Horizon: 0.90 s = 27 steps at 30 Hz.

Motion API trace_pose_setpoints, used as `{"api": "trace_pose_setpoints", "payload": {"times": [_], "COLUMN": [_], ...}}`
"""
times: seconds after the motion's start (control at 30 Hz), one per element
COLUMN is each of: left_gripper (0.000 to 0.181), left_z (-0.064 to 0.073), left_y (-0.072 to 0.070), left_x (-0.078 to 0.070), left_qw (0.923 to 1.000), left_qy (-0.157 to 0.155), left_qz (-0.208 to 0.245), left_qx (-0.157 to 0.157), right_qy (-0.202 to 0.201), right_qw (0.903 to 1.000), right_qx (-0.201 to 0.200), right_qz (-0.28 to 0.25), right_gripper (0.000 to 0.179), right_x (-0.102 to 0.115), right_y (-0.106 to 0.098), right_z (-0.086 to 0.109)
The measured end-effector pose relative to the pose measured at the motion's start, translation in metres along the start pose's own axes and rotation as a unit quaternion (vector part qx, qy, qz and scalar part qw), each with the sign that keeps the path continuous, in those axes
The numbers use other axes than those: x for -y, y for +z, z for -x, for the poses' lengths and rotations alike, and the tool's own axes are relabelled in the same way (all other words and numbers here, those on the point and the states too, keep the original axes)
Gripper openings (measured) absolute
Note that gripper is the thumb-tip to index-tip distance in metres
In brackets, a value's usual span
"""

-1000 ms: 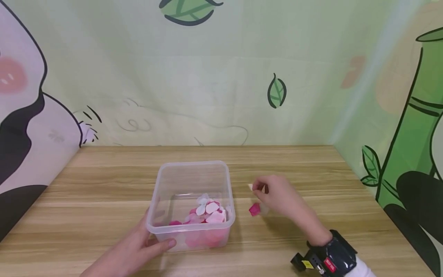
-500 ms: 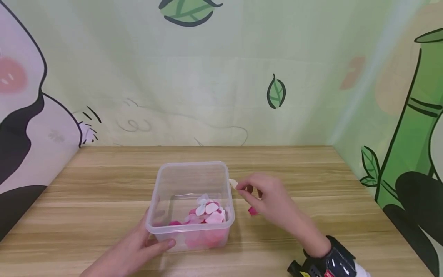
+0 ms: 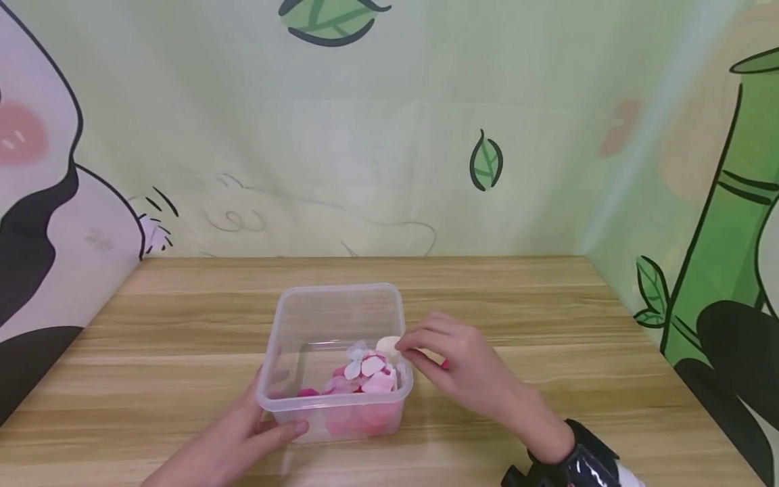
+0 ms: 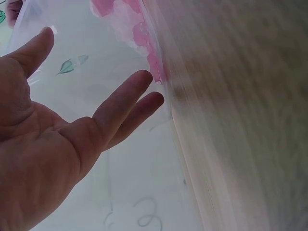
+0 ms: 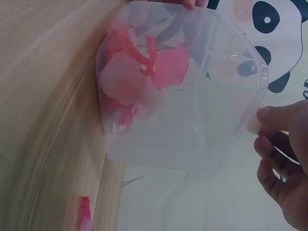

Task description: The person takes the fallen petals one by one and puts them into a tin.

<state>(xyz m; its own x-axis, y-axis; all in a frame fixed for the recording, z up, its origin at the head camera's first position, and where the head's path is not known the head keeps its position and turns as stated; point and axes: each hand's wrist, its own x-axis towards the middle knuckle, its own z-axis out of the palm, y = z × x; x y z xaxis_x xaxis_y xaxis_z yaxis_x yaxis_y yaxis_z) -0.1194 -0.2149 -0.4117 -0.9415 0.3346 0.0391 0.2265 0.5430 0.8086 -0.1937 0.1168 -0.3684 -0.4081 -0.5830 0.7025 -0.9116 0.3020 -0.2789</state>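
A clear plastic box [image 3: 331, 406] stands on the wooden table, with pink, white and magenta petals [image 3: 371, 375] heaped in its right front part. My left hand [image 3: 243, 429] rests against its left front corner, thumb along the front wall; the left wrist view shows its fingers [image 4: 127, 98] fairly straight beside the wall. Over the box's right rim, my right hand [image 3: 459, 362] pinches a cream petal [image 3: 387, 345] between thumb and fingertips. In the right wrist view that petal [image 5: 254, 124] shows at the rim, mostly hidden by the fingertips.
A magenta petal [image 5: 85, 214] lies on the table right of the box; in the head view my right hand mostly covers it. Behind the table [image 3: 201, 304] hangs a printed cloth backdrop [image 3: 365, 149], continuing along both sides.
My right hand has moved left from the table with the cream petal, bringing it over the box's right rim. The left hand and the box have stayed in place.
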Motion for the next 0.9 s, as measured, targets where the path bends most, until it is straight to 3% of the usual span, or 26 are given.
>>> {"api": "trace_pose_setpoints", "payload": {"times": [0.27,0.4,0.5,0.67,0.77,0.9], "left_gripper": [0.103,0.101,0.100,0.102,0.102,0.103], "left_z": [0.000,0.000,0.000,0.001,0.002,0.002], "left_y": [0.000,0.000,0.000,0.000,0.000,0.000], "left_x": [0.001,0.002,0.002,0.001,0.001,0.001], "left_qw": [0.9999,0.9998,0.9998,0.9998,0.9997,0.9996], "left_qy": [0.012,0.012,0.007,-0.004,-0.004,0.000], "left_qz": [-0.006,-0.015,-0.018,-0.017,-0.022,-0.029], "left_qx": [-0.004,-0.006,0.000,0.003,-0.001,-0.004], "right_qy": [0.072,0.142,0.206,0.297,0.319,0.332], "right_qw": [0.9942,0.9831,0.9666,0.9235,0.9048,0.8887], "right_qx": [-0.037,-0.011,0.048,0.175,0.221,0.256], "right_qz": [0.071,0.114,0.144,0.169,0.176,0.186], "right_gripper": [0.021,0.018,0.016,0.013,0.013,0.016], "right_x": [-0.009,-0.015,-0.019,-0.027,-0.031,-0.036], "right_y": [-0.006,-0.009,-0.010,-0.010,-0.010,-0.011], "right_z": [0.005,0.011,0.016,0.024,0.029,0.035]}}
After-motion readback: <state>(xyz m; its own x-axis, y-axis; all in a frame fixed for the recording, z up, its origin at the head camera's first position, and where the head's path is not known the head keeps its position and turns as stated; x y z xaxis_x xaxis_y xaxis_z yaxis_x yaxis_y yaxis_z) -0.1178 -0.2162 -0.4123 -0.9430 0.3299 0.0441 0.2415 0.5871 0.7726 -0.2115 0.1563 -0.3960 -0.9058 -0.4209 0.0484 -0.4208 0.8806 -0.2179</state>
